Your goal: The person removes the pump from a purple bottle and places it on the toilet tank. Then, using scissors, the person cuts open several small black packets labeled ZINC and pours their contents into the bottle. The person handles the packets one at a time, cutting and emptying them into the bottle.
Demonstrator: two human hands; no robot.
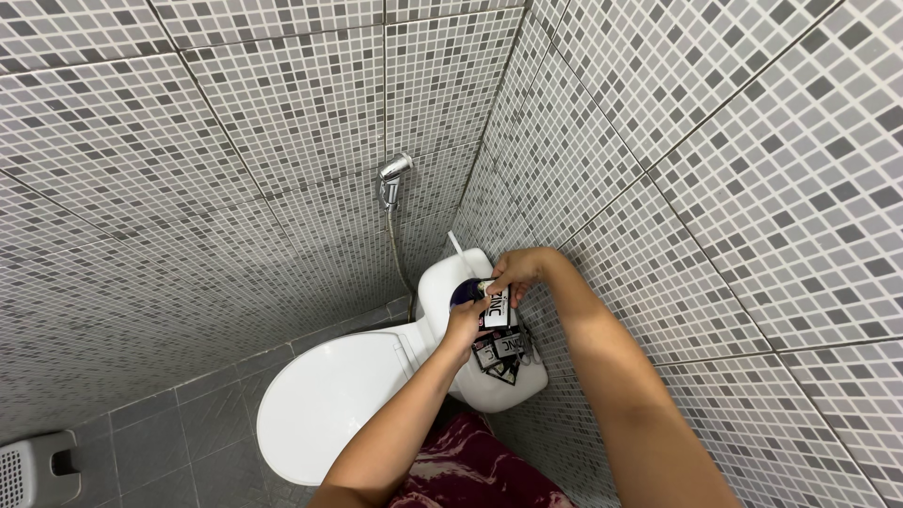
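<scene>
Sachet over the cistern

My right hand (515,270) and left hand (467,323) both pinch a small black-and-white sachet (497,310) above the toilet tank (442,282); more sachets (501,356) lie just below them. It looks unopened; toilet lid (329,400) shut.

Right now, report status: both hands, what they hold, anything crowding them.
Left hand and right hand both grip a black-and-white packet over the toilet tank. More packets piled on the tank beneath. Tiled wall close alongside.
</scene>
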